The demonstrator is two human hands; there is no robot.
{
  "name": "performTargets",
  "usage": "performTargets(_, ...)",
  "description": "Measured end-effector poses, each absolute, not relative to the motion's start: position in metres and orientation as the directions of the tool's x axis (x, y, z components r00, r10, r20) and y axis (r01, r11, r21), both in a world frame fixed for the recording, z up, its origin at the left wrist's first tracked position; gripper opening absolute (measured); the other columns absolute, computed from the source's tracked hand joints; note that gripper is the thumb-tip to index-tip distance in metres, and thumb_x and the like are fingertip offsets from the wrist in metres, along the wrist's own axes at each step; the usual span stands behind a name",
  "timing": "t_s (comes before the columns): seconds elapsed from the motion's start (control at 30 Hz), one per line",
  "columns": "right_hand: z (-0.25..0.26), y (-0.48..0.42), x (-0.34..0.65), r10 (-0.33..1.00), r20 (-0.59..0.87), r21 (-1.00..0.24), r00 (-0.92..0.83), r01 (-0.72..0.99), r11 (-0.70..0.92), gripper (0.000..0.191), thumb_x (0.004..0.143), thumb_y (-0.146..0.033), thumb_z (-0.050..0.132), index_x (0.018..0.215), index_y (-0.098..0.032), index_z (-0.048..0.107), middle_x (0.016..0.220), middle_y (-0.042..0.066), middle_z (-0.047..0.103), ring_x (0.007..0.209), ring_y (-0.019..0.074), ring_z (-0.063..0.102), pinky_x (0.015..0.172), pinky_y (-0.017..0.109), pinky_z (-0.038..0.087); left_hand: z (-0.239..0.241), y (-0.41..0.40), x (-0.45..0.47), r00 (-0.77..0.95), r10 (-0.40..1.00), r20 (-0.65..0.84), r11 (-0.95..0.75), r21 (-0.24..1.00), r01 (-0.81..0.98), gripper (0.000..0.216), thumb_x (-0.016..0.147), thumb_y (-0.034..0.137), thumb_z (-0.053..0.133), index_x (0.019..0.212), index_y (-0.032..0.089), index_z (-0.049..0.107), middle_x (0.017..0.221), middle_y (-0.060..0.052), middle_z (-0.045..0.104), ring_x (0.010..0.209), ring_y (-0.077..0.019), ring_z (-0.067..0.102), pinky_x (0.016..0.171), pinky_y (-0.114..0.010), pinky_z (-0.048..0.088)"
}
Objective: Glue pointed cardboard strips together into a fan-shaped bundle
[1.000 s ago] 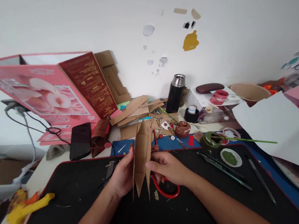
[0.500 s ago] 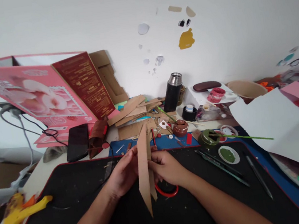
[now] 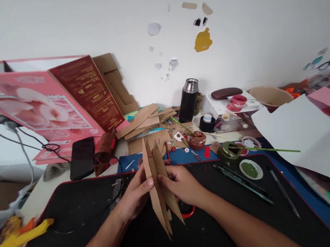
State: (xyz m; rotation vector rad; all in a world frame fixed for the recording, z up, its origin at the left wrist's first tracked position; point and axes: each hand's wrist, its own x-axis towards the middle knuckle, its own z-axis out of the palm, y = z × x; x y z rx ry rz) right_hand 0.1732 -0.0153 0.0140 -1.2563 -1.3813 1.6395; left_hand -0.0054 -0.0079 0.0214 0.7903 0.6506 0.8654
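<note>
Since half a second ago, the brown cardboard has turned, showing a gap between pointed panels toward six o'clock; left hand and right hand pinch it.

Got plain kraft brown on the folded cardboard, with bright red on the scissors handle. Solid black for the desk mat, thin red trim around it, and flat blue on the under-sheet. Tons of pink on the big box: pale peach-slice picture, white scalloped border, deep red side panel with lighter print. Also seeing a yellow glue gun with orange trigger, black thermos with silver top, brown paint jar, and dark green paint jar.
</note>
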Motion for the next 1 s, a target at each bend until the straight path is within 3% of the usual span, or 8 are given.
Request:
performTargets(0.13, 0.015, -0.016, 0.172, 0.918, -0.239, -0.969, -0.317, 0.130, -0.208, 0.034, 0.098, -0.050, 0.067, 0.086, -0.018, 0.063, 0.065, -0.005, 0.054, 0.046, 0.0100, 0.050, 0.042, 0.021, 0.036, 0.019, -0.007, -0.008, 0.458, 0.854, -0.245, 0.440, 0.810, -0.388, 0.083, 0.074, 0.046, 0.095, 0.147, 0.024, 0.062, 0.122, -0.013, 0.079, 0.111, -0.0347, 0.076, 0.099, -0.044, 0.060)
performTargets(0.3, 0.015, -0.017, 0.173, 0.891, -0.213, -0.976, -0.401, 0.046, -0.213, 0.047, 0.096, -0.066, 0.068, 0.095, -0.019, 0.063, 0.069, -0.004, 0.058, 0.050, 0.0110, 0.057, 0.043, 0.021, 0.041, 0.020, -0.002, -0.011, 0.463, 0.836, -0.293, 0.512, 0.719, -0.469, 0.079, 0.080, 0.043, 0.088, 0.151, 0.026, 0.058, 0.117, -0.011, 0.082, 0.099, -0.0332, 0.080, 0.093, -0.044, 0.062)
performTargets(0.6, 0.019, -0.012, 0.177, 0.825, -0.260, -0.952, -0.502, -0.012, -0.307, 0.060, 0.088, -0.080, 0.068, 0.092, -0.020, 0.059, 0.062, -0.003, 0.063, 0.050, 0.0121, 0.059, 0.041, 0.020, 0.038, 0.032, 0.000, -0.010, 0.595, 0.743, -0.307, 0.642, 0.578, -0.504, 0.064, 0.085, 0.049, 0.080, 0.141, 0.020, 0.068, 0.110, -0.011, 0.083, 0.102, -0.0379, 0.080, 0.090, -0.046, 0.063)
performTargets(0.77, 0.021, -0.010, 0.178, 0.816, -0.263, -0.940, -0.514, -0.054, -0.337, 0.061, 0.083, -0.079, 0.074, 0.089, -0.020, 0.060, 0.061, -0.004, 0.063, 0.048, 0.0112, 0.059, 0.042, 0.020, 0.038, 0.037, -0.002, -0.005, 0.630, 0.719, -0.295, 0.655, 0.590, -0.472, 0.068, 0.082, 0.053, 0.081, 0.140, 0.019, 0.069, 0.110, -0.012, 0.083, 0.102, -0.0390, 0.080, 0.090, -0.047, 0.062)
performTargets(1.0, 0.021, -0.010, 0.178, 0.804, -0.269, -0.943, -0.531, -0.026, -0.333, 0.061, 0.083, -0.075, 0.077, 0.096, -0.017, 0.065, 0.065, -0.004, 0.062, 0.051, 0.0116, 0.059, 0.043, 0.021, 0.038, 0.044, -0.007, 0.008, 0.532, 0.805, -0.260, 0.547, 0.673, -0.498, 0.071, 0.081, 0.056, 0.081, 0.141, 0.020, 0.069, 0.109, -0.011, 0.083, 0.100, -0.0391, 0.079, 0.085, -0.045, 0.063)
